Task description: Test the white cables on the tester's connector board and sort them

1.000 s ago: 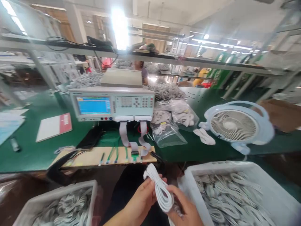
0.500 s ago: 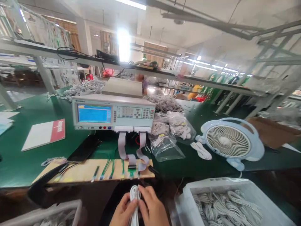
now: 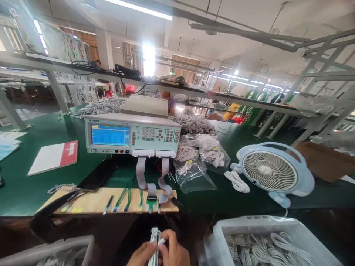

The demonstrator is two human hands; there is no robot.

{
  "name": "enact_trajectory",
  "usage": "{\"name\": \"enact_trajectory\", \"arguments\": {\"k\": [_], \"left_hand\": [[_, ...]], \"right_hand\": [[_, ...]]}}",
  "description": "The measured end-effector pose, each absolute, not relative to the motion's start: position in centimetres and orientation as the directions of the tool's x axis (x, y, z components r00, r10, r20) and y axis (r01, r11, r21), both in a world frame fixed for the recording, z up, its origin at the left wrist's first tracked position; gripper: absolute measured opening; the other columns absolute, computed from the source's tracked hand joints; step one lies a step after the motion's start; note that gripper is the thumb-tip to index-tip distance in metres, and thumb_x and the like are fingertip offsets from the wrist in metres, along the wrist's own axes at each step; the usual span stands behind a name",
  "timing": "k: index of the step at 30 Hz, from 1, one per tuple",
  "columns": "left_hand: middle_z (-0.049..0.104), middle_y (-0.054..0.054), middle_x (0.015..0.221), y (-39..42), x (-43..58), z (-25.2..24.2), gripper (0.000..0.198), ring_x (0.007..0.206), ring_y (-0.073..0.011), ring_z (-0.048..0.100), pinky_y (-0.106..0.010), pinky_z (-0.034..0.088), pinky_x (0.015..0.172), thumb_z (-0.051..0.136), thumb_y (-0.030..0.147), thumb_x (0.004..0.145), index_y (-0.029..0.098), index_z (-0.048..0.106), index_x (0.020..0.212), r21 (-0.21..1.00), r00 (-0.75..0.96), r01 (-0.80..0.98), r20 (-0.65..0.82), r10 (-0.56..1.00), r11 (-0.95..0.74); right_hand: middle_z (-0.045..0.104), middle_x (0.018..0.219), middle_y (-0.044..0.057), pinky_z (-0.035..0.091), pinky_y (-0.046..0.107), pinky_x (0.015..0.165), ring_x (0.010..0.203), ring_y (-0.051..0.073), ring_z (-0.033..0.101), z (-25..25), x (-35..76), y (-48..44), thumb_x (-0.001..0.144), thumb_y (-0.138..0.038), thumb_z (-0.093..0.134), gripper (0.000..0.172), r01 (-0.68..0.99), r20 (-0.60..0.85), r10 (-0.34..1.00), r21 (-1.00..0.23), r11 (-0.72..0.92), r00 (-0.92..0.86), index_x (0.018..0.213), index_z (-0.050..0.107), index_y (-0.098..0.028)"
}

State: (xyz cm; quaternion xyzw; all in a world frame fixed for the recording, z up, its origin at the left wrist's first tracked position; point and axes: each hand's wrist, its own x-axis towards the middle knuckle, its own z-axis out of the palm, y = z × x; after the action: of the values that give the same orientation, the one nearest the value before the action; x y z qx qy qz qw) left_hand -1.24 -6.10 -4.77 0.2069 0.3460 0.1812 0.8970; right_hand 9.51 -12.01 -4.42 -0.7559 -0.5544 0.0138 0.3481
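Note:
A bundle of white cable (image 3: 154, 255) is held upright at the bottom middle of the head view, with a small white connector at its top. My left hand (image 3: 141, 255) is closed round the bundle from the left, its thumb lying over the strands. My right hand (image 3: 176, 251) pinches a small white cable end (image 3: 161, 241) against the bundle's right side. Beyond the hands, at the table's front edge, lies a wooden board (image 3: 94, 199) bearing green wires (image 3: 122, 197) and a green connector board (image 3: 150, 203).
A tester (image 3: 133, 135) with a lit blue screen stands behind the board, joined by grey ribbon cables (image 3: 141, 173). On the right are bagged cables (image 3: 194, 162), a loose bundle (image 3: 237, 181) and a fan (image 3: 269, 170). Crates of cables flank me, right (image 3: 219, 236) and left (image 3: 90, 244).
The bundle now shows a white connector at its top. My right fingers have come together on a white cable end. Both hands sit slightly lower and further left in view.

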Motion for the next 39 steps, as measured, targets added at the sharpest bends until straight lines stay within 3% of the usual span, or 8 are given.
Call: {"name": "enact_trajectory", "arguments": {"k": [4,6,9,12,18,25,34,39], "left_hand": [[0.059,-0.004,0.075,-6.4,-1.6,-3.1,0.046,0.059,-0.0133,0.055,-0.027,0.041,0.062,0.064,0.034,0.062,0.017,0.050,0.102,0.510,0.643,-0.254,-0.546,0.538,0.822],[0.057,-0.004,0.087,-5.9,-2.0,-2.0,0.050,0.067,-0.0140,0.055,-0.027,0.041,0.062,0.060,0.034,0.065,0.024,0.043,0.111,0.627,0.626,-0.217,-0.499,0.600,0.748],[0.051,-0.006,0.104,-4.8,-2.7,-1.2,0.032,0.088,-0.0176,0.050,-0.025,0.039,0.069,0.060,0.034,0.065,0.023,0.056,0.095,0.924,0.502,-0.073,-0.292,0.814,0.376],[0.053,-0.005,0.095,-3.7,-3.0,-1.1,0.019,0.087,-0.0169,0.049,-0.024,0.038,0.071,0.057,0.033,0.068,0.020,0.061,0.081,0.994,0.425,0.089,-0.099,0.900,0.068],[0.054,0.000,0.057,-1.4,-2.5,-1.4,0.028,0.051,-0.0103,0.047,-0.021,0.036,0.046,0.064,0.037,0.059,0.012,0.057,0.069,0.920,0.542,0.037,-0.346,0.766,0.390],[0.056,-0.001,0.059,0.6,-3.4,-0.7,0.028,0.048,-0.0039,0.047,-0.015,0.039,0.049,0.067,0.035,0.057,0.010,0.056,0.066,0.700,0.655,-0.057,-0.513,0.556,0.712],[0.056,-0.001,0.053,-0.3,-2.0,-0.2,0.025,0.041,-0.0034,0.044,-0.015,0.035,0.044,0.066,0.030,0.059,0.012,0.049,0.058,0.685,0.504,-0.215,-0.533,0.680,0.696],[0.052,0.001,0.054,-1.9,-0.7,-0.5,0.026,0.047,-0.0035,0.045,-0.015,0.037,0.050,0.067,0.032,0.060,0.011,0.051,0.060,0.653,0.391,-0.434,-0.484,0.783,0.621]], "right_hand": [[0.062,0.063,0.000,0.041,0.022,0.051,0.054,0.016,0.059,-2.7,9.2,-11.7,0.081,-0.026,0.043,0.008,0.608,0.209,0.894,-0.789,-0.085,0.397,0.086,0.046,-0.021],[0.062,0.063,0.001,0.042,0.023,0.053,0.057,0.016,0.059,-1.9,9.3,-11.0,0.079,-0.031,0.047,0.019,0.368,0.071,0.907,-0.925,-0.096,0.414,0.093,0.046,-0.019],[0.060,0.058,0.002,0.041,0.024,0.048,0.052,0.016,0.055,-1.2,9.9,-9.4,0.071,-0.038,0.056,0.033,0.011,-0.157,0.907,-0.985,-0.175,0.391,0.093,0.052,-0.014],[0.058,0.053,0.001,0.037,0.023,0.044,0.047,0.014,0.050,-0.8,10.7,-8.1,0.065,-0.040,0.062,0.032,-0.179,-0.285,0.892,-0.955,-0.235,0.350,0.080,0.059,-0.012],[0.062,0.057,0.004,0.039,0.024,0.049,0.052,0.015,0.052,0.3,11.5,-6.9,0.062,-0.037,0.067,0.030,-0.160,-0.278,0.906,-0.958,-0.237,0.319,0.080,0.064,-0.012],[0.061,0.056,0.002,0.039,0.023,0.047,0.048,0.013,0.051,-0.5,10.5,-6.2,0.063,-0.036,0.067,0.027,-0.339,-0.310,0.888,-0.921,-0.192,0.341,0.078,0.065,-0.014],[0.067,0.073,0.006,0.045,0.024,0.058,0.069,0.020,0.058,0.9,11.4,-7.5,0.066,-0.037,0.063,0.031,-0.071,-0.189,0.904,-0.982,-0.174,0.384,0.085,0.064,-0.013],[0.066,0.074,0.004,0.038,0.022,0.037,0.046,0.014,0.053,0.4,11.2,-8.6,0.064,-0.044,0.063,0.041,-0.138,-0.308,0.857,-0.951,-0.275,0.412,0.093,0.061,-0.015]]}}
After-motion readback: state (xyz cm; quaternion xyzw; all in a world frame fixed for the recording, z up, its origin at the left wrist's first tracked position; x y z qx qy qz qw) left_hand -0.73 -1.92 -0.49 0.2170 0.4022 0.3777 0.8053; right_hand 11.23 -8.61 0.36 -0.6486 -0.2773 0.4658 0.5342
